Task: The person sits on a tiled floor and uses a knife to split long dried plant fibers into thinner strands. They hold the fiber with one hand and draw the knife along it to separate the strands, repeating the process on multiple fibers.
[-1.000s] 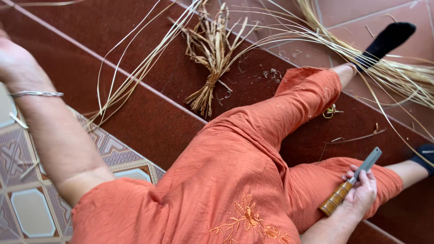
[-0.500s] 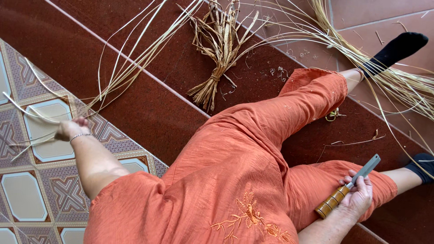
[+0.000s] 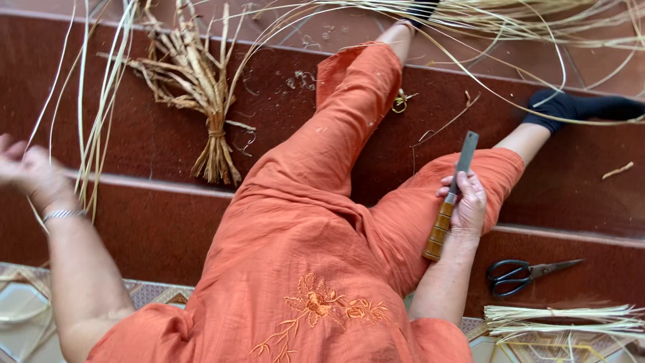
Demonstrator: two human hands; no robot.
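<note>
One knife (image 3: 451, 195) is in the grip of the right hand (image 3: 466, 205), and I see it resting over the right thigh. The fingers are clenched around the top of its wooden handle, so the handle goes down below the grip and the flat grey blade goes up above it, tilted a little to the right. Beside this grip, lower and to the right, black scissors (image 3: 524, 274) lie on the red step, apart from the hand. Under the scissors there is a flat bundle of pale strips (image 3: 564, 319).

On the other side, the left hand (image 3: 30, 171) is raised near the picture edge and it is blurred. I cannot tell if it is closed or released. Long pale straw strands (image 3: 101, 101) hang just beside it, but I cannot say if they touch the fingers. A silver bracelet (image 3: 64, 215) sits on that wrist. Between both hands, further up on the red floor, stands a tied sheaf of dry stalks (image 3: 208, 101). Orange trousers (image 3: 316, 202) cover the legs.
</note>
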